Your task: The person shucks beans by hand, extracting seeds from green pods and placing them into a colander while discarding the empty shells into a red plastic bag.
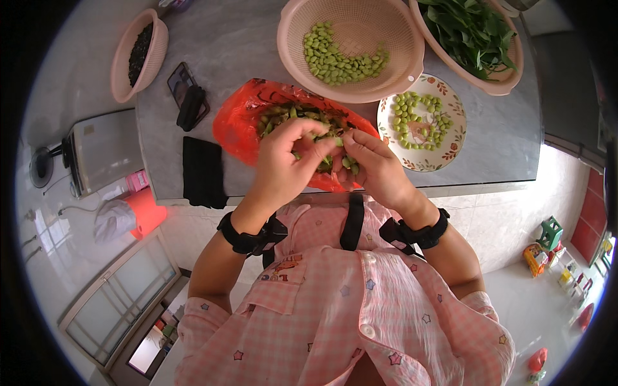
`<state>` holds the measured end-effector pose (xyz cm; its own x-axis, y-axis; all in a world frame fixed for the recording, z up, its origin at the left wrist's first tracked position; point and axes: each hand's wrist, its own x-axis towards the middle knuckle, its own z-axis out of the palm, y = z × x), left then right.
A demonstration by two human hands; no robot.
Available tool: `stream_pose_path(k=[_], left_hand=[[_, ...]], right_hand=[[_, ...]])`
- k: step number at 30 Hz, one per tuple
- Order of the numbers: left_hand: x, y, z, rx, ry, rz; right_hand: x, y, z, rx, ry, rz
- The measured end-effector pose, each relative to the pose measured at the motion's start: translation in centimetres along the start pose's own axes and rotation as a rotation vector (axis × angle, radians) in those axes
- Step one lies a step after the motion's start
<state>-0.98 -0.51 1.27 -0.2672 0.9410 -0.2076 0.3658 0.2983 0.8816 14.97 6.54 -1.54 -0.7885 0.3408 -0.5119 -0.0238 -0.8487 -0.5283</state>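
My left hand (289,157) and my right hand (379,161) meet over an open red plastic bag (236,123). A small green bean pod (339,142) is pinched where their fingertips come together; fingers partly hide it. Several green pieces (351,164), beans or pods, sit in the curled fingers of my right hand. Inside the bag lies a heap of green and brownish bean pods (275,118), partly covered by my left hand. Right of the bag, a floral plate (422,163) carries loose round green beans (403,118).
A pink colander (355,29) with pale green beans (333,60) stands behind the bag. Leafy greens (470,34) fill a pink basket (502,87) at right. At left are a pink basket (157,53) of dark pieces, a phone (181,79), a black case (191,108) and black cloth (203,171).
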Motion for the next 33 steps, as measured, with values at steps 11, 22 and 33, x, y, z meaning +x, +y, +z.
stream_pose_path(k=[11,22,33], left_hand=[[0.1,-0.8,1.2,0.244,0.132,0.579],[0.1,-1.9,2.5,0.070,0.299,0.199],[0.3,-1.3,1.8,0.104,0.055,0.392]], right_hand=[[-0.1,0.9,0.7,0.024,0.004,-0.108],[0.1,0.0,0.9,-0.035,0.117,-0.160],[0.4,0.6,-0.2,0.009,0.000,-0.078]])
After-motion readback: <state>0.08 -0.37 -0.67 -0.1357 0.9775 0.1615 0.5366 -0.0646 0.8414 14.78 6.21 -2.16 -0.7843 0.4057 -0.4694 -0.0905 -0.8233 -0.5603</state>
